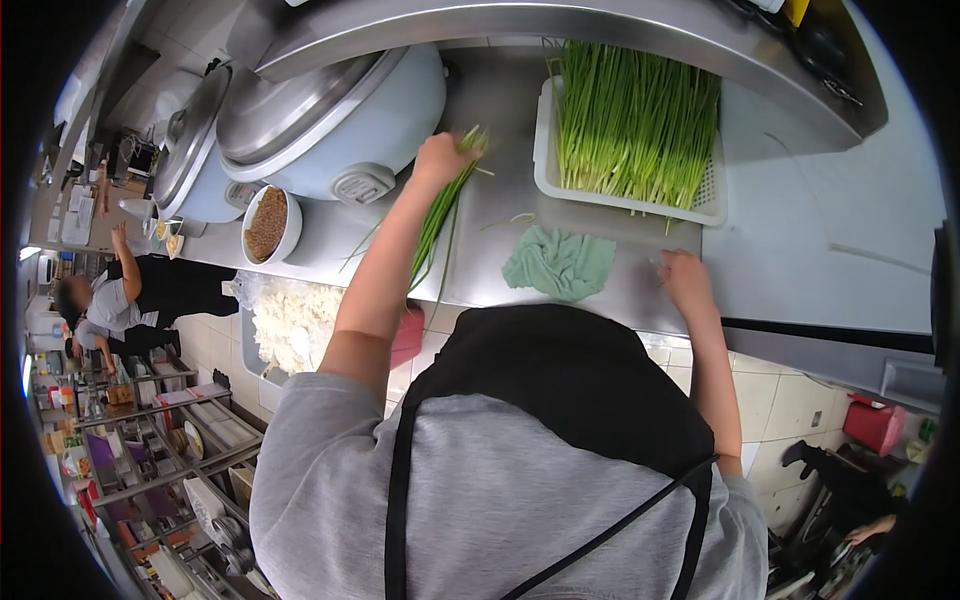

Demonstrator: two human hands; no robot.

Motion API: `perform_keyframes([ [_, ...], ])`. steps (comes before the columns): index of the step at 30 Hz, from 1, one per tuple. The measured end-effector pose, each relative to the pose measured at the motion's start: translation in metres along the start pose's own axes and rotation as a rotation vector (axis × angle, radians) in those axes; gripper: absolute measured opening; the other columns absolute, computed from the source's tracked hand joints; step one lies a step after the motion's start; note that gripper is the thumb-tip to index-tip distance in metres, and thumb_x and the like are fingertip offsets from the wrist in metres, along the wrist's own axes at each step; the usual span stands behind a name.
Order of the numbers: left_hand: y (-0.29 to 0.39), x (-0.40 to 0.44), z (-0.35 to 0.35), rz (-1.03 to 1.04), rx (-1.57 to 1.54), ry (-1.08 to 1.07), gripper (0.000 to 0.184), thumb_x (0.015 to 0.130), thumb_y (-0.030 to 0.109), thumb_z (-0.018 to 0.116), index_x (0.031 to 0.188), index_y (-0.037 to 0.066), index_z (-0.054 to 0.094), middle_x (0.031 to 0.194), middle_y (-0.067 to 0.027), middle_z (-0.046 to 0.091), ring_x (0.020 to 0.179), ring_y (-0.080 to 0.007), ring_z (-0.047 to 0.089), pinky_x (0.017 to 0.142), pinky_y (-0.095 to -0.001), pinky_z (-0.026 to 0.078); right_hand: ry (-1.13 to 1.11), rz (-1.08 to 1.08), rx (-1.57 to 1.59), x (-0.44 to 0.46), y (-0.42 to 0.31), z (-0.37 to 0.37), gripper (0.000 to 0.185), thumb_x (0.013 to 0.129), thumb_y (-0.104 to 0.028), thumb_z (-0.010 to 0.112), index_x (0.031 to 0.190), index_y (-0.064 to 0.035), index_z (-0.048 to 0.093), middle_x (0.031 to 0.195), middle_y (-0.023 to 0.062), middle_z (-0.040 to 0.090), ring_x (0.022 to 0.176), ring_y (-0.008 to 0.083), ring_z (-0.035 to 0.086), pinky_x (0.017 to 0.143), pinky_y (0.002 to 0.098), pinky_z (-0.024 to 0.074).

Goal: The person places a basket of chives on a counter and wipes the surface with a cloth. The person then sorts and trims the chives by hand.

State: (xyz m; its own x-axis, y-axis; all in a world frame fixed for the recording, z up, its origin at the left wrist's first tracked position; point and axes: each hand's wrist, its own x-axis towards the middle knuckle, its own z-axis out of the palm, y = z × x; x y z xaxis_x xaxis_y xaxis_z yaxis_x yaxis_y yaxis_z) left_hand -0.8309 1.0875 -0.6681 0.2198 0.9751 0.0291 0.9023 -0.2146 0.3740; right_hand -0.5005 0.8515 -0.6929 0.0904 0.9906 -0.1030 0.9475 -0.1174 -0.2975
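Observation:
A bunch of green stalks (pixel 438 215) is held near its pale ends in my left hand (pixel 442 160), over the steel counter; the green ends trail toward the counter's front edge. My right hand (pixel 684 278) is at the front of the counter, right of a crumpled green cloth (pixel 560 263), its fingers bent together around something too small to make out. Beyond the cloth, a white perforated basket (pixel 545 170) holds a thick pile of long green stalks (pixel 640 130). A few loose stalk pieces lie beside the basket.
Two large cookers (pixel 330 120) with metal lids stand at the left, beside a white bowl of brown grains (pixel 268 225). A tub of white rice-like food (pixel 292 325) is below the counter edge. A steel shelf (pixel 620 30) overhangs the back. Other people are at far left and lower right.

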Motion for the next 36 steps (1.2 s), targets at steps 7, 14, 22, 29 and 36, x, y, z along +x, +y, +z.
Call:
perform_keyframes([
  [7, -0.001, -0.070, 0.083, 0.263, 0.336, -0.187, 0.013, 0.063, 0.020, 0.065, 0.073, 0.013, 0.064, 0.088, -0.0116, 0.054, 0.088, -0.0292, 0.052, 0.072, -0.0370, 0.047, 0.042, 0.134, 0.044, -0.009, -0.012, -0.010, 0.040, 0.069, -0.013, 0.063, 0.108, -0.0057, 0.054, 0.098, 0.0121, 0.057, 0.092, 0.0295, 0.054, 0.078, 0.0376, 0.0447],
  [14, 0.017, -0.103, 0.058, 0.406, 0.109, -0.007, 0.004, 0.062, 0.005, 0.058, 0.065, 0.007, 0.059, 0.083, -0.0111, 0.052, 0.084, -0.0286, 0.049, 0.070, -0.0376, 0.043, 0.102, -0.295, 0.309, 0.012, -0.077, -0.005, 0.035, 0.071, -0.014, 0.061, 0.105, -0.0081, 0.056, 0.095, 0.0107, 0.057, 0.088, 0.0297, 0.053, 0.079, 0.0392, 0.0428],
  [22, 0.113, -0.106, -0.010, 0.755, -0.374, -0.077, 0.016, 0.061, 0.006, 0.065, 0.076, 0.005, 0.062, 0.084, -0.0072, 0.053, 0.083, -0.0262, 0.047, 0.076, -0.0356, 0.042, 0.258, -0.426, 0.330, 0.011, -0.089, -0.015, 0.018, 0.072, -0.011, 0.060, 0.089, -0.0066, 0.063, 0.077, 0.0103, 0.056, 0.074, 0.0291, 0.053, 0.070, 0.0357, 0.0425],
  [29, 0.115, 0.009, 0.009, 0.837, 0.049, 0.100, 0.019, 0.064, 0.005, 0.061, 0.082, 0.009, 0.066, 0.089, -0.0023, 0.059, 0.090, -0.0231, 0.048, 0.081, -0.0335, 0.042, 0.084, 0.112, 0.132, -0.031, 0.002, -0.028, 0.038, 0.066, -0.010, 0.065, 0.103, -0.0081, 0.057, 0.096, 0.0107, 0.056, 0.091, 0.0297, 0.052, 0.079, 0.0368, 0.0412],
  [36, 0.119, 0.069, 0.020, 0.930, 0.372, -0.205, 0.019, 0.068, 0.006, 0.053, 0.083, 0.011, 0.062, 0.093, -0.0064, 0.059, 0.093, -0.0262, 0.051, 0.079, -0.0391, 0.042, 0.129, 0.091, 0.123, -0.039, -0.005, -0.025, 0.061, 0.063, -0.013, 0.069, 0.120, -0.0074, 0.046, 0.122, 0.0144, 0.042, 0.104, 0.0334, 0.045, 0.086, 0.0382, 0.0396],
])
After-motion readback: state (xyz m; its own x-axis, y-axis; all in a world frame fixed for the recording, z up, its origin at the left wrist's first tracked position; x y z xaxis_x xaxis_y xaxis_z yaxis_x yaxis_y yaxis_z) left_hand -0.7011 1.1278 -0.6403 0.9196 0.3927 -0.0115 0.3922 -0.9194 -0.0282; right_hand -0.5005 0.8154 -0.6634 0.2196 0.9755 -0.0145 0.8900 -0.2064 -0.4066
